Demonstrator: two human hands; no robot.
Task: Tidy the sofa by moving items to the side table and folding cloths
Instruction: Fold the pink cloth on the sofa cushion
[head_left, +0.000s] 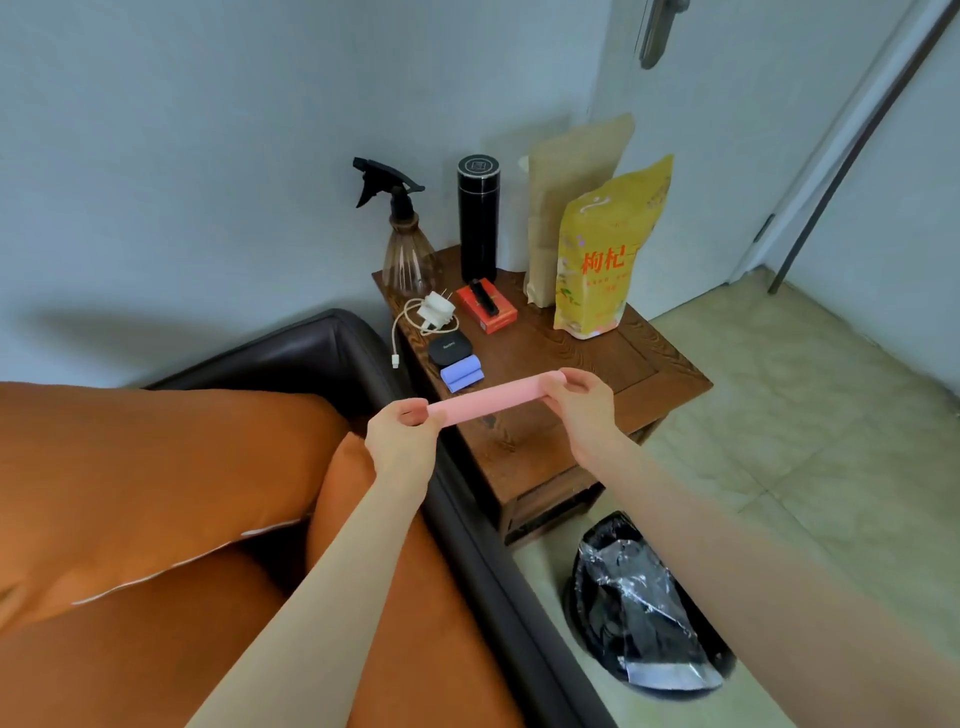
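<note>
Above the near edge of the side table (644, 374), a pink cloth (491, 397) folded into a narrow strip hangs stretched between both hands: the left hand (402, 434) pinches its 8 o'clock end, the right hand (584, 402) its 2 o'clock end, probably to keep the fold taut before laying it beside the folded purple cloth (461, 375) at 11 o'clock.
</note>
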